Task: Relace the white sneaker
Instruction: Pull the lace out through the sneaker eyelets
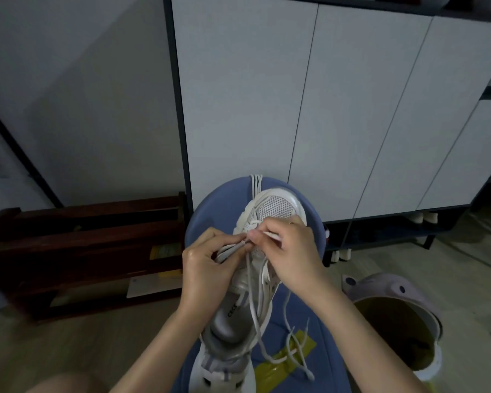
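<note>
The sneaker (pixel 255 279) lies on a blue seat (pixel 210 211), toe pointing away from the person and heel toward the bottom edge, its opening facing up. Both hands meet over the front eyelets, just behind the mesh toe.

The left hand (pixel 207 268) curls its fingers round the sneaker's left side at the throat, thumb and forefinger pinching the upper's edge near an eyelet. The right hand (pixel 289 251) comes in from the other side — its thumb and forefinger pinch the lace (pixel 267 234) close to its tip, which pokes out white between the fingers and points back toward the right. The two pinches sit almost touching, above the tongue.

From there the lace runs loose down over the tongue and insole, trails off the sneaker's right side and ends in a tangle on the seat, partly over a strip of yellow tape (pixel 292 353).

Right of the seat stands a lilac bin (pixel 386 290); to the left, a dark wooden rack (pixel 82 251) on the floor.
</note>
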